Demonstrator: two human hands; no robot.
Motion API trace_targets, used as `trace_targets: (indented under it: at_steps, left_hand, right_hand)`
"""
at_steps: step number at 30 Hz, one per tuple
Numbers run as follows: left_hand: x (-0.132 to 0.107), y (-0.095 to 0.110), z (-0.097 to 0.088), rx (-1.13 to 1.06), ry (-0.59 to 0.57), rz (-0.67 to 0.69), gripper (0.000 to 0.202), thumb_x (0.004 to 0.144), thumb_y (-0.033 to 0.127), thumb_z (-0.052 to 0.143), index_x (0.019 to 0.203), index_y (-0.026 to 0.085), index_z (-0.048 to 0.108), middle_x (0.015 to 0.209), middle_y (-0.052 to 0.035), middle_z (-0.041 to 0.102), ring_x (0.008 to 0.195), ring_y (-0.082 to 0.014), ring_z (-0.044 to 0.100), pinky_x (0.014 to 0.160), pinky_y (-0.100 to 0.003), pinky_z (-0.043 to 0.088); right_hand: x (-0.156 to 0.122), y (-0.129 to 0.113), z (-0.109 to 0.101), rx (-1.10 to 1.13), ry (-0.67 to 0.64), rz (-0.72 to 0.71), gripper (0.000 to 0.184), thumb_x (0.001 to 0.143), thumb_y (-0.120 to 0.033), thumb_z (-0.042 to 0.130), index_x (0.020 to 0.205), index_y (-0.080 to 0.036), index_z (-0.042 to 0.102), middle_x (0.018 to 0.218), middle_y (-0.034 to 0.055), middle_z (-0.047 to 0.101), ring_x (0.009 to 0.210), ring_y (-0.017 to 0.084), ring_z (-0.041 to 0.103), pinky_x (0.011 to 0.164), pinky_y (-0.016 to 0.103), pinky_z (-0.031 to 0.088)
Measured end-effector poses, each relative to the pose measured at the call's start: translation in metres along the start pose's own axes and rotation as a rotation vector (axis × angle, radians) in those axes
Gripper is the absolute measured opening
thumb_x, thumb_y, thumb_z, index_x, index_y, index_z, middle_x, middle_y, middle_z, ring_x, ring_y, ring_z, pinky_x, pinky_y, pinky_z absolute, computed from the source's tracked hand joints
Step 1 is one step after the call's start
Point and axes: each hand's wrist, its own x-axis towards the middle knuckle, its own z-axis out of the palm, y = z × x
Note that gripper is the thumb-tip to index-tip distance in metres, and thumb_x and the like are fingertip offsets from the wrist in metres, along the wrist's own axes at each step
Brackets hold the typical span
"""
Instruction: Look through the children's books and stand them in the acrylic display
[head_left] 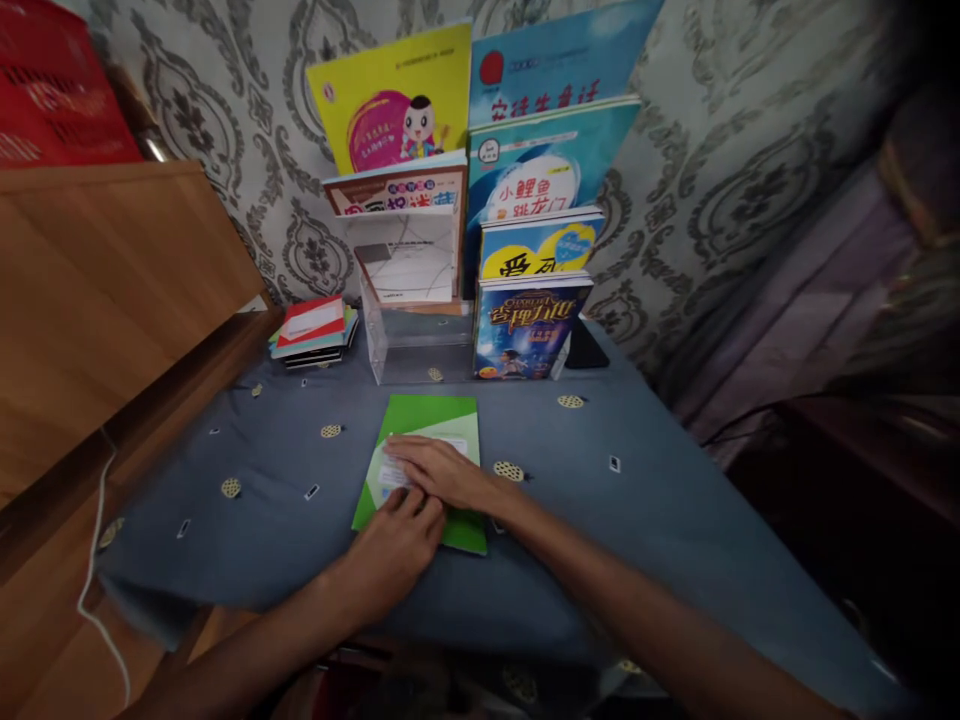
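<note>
A green book (433, 408) with a pale label lies flat on the cloth-covered table in front of me. My right hand (435, 470) rests across its middle, fingers stretched out flat over the label. Against its lower edge, my left hand (401, 540) sits with bent, closed fingers, partly tucked by the right hand. Whatever those left fingers may hold is hidden.
Behind the book stands a clear acrylic book rack (420, 360) with picture books in two columns, including a dark blue book (529, 325) in front. A small stack of booklets (313, 325) lies at the left. A dark flat object (586, 345) is beside the rack. A wooden panel (112, 300) borders the table's left side.
</note>
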Motion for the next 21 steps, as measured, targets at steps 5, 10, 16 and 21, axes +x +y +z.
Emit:
trace_targets:
  at_steps: [5,10,16,21]
  left_hand:
    - [-0.004,-0.006,0.012,-0.065,0.122,0.038,0.053,0.093,0.011,0.044,0.146,0.01,0.042,0.138,-0.014,0.058,0.128,-0.028,0.051,0.111,-0.044,0.038]
    - [0.003,0.005,0.015,-0.005,0.1,-0.012,0.052,0.093,0.014,0.045,0.144,0.007,0.045,0.142,-0.0165,0.056,0.127,-0.0303,0.055,0.102,-0.042,0.048]
    - [0.019,0.019,0.016,0.062,0.109,-0.037,0.049,0.092,0.015,0.049,0.14,0.009,0.052,0.14,-0.0192,0.058,0.123,-0.0339,0.06,0.087,-0.04,0.057]
    - [0.029,0.031,0.011,0.075,0.152,-0.01,0.048,0.092,0.016,0.049,0.139,0.008,0.054,0.141,-0.0212,0.057,0.122,-0.0358,0.061,0.083,-0.042,0.058]
  right_hand:
    - [0.024,0.003,0.005,-0.073,-0.171,0.027,0.044,0.1,-0.026,0.045,0.141,-0.014,0.054,0.151,0.0136,0.05,0.144,0.022,0.04,0.12,0.043,0.032]
    - [0.037,0.016,0.01,-0.147,-0.172,0.043,0.048,0.1,-0.03,0.048,0.145,-0.012,0.049,0.155,0.0154,0.043,0.148,0.021,0.033,0.122,0.041,0.028]
    - [0.013,0.049,-0.015,-0.296,-0.061,0.23,0.053,0.1,-0.037,0.046,0.146,-0.011,0.046,0.156,0.0176,0.041,0.148,0.027,0.031,0.122,0.049,0.028]
    - [-0.028,0.075,-0.047,-0.383,-0.004,0.369,0.055,0.101,-0.038,0.039,0.147,-0.009,0.045,0.155,0.0182,0.041,0.147,0.028,0.034,0.121,0.052,0.029]
